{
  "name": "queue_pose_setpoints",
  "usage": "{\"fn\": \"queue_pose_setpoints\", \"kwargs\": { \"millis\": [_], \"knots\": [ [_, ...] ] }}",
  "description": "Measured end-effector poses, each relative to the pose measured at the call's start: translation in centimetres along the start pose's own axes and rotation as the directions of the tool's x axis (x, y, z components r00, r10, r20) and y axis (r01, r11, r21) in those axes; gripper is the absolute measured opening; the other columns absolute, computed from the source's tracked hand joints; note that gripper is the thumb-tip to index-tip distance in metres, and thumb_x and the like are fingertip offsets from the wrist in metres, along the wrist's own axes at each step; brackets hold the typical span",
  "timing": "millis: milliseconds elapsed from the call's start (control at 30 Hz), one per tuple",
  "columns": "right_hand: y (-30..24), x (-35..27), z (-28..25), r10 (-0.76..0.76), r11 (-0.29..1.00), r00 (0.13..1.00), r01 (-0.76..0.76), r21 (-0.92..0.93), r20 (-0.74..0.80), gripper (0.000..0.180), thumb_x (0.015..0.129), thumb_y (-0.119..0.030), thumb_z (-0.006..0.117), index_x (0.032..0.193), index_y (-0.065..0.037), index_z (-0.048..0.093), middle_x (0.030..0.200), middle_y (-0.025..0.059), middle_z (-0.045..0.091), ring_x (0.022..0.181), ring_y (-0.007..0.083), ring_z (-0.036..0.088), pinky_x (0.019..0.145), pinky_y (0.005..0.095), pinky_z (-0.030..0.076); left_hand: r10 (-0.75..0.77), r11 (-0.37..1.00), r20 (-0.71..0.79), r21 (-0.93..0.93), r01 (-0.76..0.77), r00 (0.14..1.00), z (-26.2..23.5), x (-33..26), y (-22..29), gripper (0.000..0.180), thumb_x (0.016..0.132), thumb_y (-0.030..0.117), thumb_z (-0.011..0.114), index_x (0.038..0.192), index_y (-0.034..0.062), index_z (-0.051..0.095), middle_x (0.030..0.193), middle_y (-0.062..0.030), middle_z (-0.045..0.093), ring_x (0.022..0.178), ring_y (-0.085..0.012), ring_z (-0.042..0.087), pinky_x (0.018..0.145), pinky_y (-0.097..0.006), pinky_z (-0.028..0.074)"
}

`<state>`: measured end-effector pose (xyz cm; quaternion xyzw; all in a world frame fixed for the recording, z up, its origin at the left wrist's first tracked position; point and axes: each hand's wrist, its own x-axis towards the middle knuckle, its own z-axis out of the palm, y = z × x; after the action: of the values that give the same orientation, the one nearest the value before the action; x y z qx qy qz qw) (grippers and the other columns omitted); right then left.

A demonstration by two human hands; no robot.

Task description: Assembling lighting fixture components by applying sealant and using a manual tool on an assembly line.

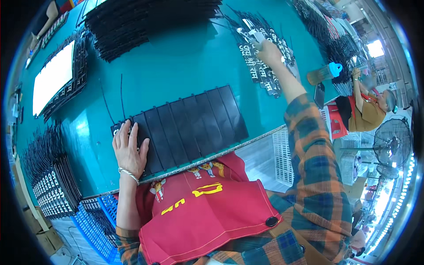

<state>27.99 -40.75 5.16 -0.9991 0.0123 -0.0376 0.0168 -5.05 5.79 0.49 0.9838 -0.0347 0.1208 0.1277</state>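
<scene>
A black ribbed sheet, like flat strips laid side by side, lies near the table's front edge. My left hand rests on its left end with fingers stretched and thumb apart, beside a strip with white print and two thin black strings. At the far right, my right hand reaches over rows of black tags with white printing and black strings. Its fingers are closed on a small pale-faced tag; the fingertips are partly hidden.
Stacked black sheets stand at the back. Left are a pile topped with white sheets and a stringed tag bundle. A blue-lidded bottle stands right, near a phone. Another person sits beyond; a blue crate is below.
</scene>
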Motion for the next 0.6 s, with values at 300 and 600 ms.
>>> {"fn": "queue_pose_setpoints", "kwargs": {
  "millis": [300,600],
  "knots": [
    [-1.2,-4.5,-3.2,-0.029,0.423,0.987,-0.129,0.897,0.156,0.05,0.082,-0.003,0.071,0.13,0.004,0.057,0.082,0.007,0.064,0.064,0.0125,0.061,0.052,0.0281,0.048,0.026,0.998,-0.123,-0.057,-0.033,0.992,0.4,0.5,0.5,0.052,0.089,0.027,0.075,0.136,0.008,0.061,0.143,-0.0172,0.057,0.134,-0.0358,0.052,0.112,-0.05,0.038],
    [-22.8,-17.1,-0.1,-0.622,0.163,0.713,-0.287,0.944,0.324,0.063,0.086,-0.002,0.07,0.143,0.001,0.044,0.093,0.0081,0.061,0.064,0.0156,0.067,0.053,0.0286,0.054,-0.028,0.998,-0.068,-0.05,0.025,0.997,0.5,0.1,0.0,0.054,0.095,0.038,0.068,0.141,0.0099,0.058,0.148,-0.0144,0.053,0.138,-0.0329,0.048,0.116,-0.049,0.034]
  ]
}}
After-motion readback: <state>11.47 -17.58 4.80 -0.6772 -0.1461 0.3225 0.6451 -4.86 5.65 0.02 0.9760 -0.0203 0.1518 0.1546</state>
